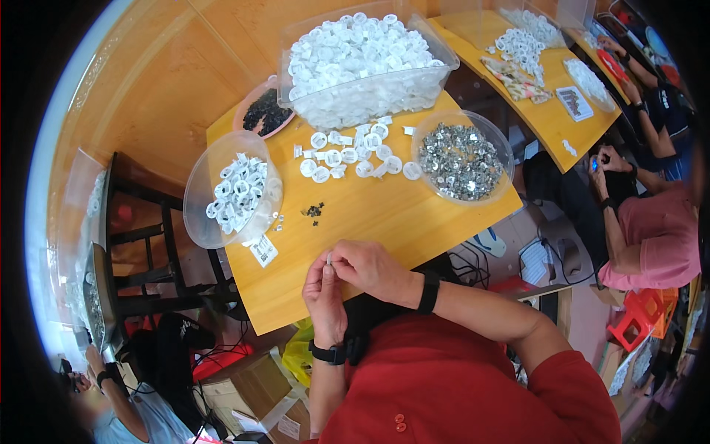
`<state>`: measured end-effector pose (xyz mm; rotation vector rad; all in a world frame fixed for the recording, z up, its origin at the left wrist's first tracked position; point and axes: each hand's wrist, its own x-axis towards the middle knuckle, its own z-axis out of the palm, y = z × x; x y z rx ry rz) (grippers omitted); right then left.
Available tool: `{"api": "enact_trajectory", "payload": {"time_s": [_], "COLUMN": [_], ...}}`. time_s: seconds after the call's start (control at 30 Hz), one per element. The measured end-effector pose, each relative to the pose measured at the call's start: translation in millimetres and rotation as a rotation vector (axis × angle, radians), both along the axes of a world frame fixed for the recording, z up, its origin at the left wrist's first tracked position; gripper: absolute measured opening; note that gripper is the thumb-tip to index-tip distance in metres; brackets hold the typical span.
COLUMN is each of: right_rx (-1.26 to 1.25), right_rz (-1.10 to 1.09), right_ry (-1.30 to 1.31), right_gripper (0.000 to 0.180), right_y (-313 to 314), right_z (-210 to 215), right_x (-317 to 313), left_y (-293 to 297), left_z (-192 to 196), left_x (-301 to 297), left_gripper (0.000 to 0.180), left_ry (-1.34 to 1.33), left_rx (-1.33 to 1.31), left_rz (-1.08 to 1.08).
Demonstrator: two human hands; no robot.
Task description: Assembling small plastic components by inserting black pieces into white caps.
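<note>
Above the near edge of the table, my left hand (324,302) and my right hand (376,272) meet in a pinch. Between their fingertips shows a sliver of a small whitish piece (330,259); the fingers cover the rest of it. A little farther off lies a small heap of tiny black parts (313,211). Beyond that, several white round plastic pieces (333,157) are scattered. To the left stands a see-through round tub (194,194) of similar white pieces, and to the right another round tub (506,166) of small shiny metal parts.
A big see-through bin (355,105) heaped with white pieces stands at the back, beside a pink bowl (240,118) of black parts. A printed label (262,251) lies at the left edge. Other people sit at the right, near a second table (543,129), and at lower left.
</note>
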<state>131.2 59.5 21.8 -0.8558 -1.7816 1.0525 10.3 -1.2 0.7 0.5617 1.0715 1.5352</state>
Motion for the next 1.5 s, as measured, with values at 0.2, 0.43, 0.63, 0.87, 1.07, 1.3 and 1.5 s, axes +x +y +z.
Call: {"api": "enact_trajectory", "payload": {"time_s": [0.2,0.43,0.63,0.87,1.07,1.3,1.5], "right_rx": [-0.285,-0.375,-0.675,-0.676,-0.459,-0.390,-0.379], "right_rz": [0.014,0.035,0.107,0.011,-0.057,-0.113,-0.121], "right_ry": [0.067,0.121,0.245,0.251,0.163,0.142,0.190], "right_gripper": [0.014,0.015,0.013,0.014,0.016,0.015,0.014], "right_y": [0.9,5.1,5.9,-0.5,-6.5,-9.0,-12.9], "right_z": [-1.1,-12.2,-14.8,-11.2,-3.7,-3.1,-2.3], "right_x": [7.7,3.3,0.3,-3.6,-7.2,-11.5,-14.8], "left_y": [1.5,3.6,3.2,4.5,5.3,5.5,5.5], "left_z": [6.9,9.9,16.7,8.2,6.7,6.6,2.4], "left_x": [-2.0,-1.1,7.9,9.1,12.8,16.0,15.3], "left_gripper": [0.022,0.016,0.014,0.011,0.011,0.013,0.014], "left_ry": [-0.074,-0.103,-0.010,0.117,0.177,0.201,0.162], "left_rx": [0.013,-0.012,-0.011,-0.050,-0.039,-0.016,0.002], "left_rz": [-0.005,0.014,0.018,0.092,0.188,0.223,0.245]}}
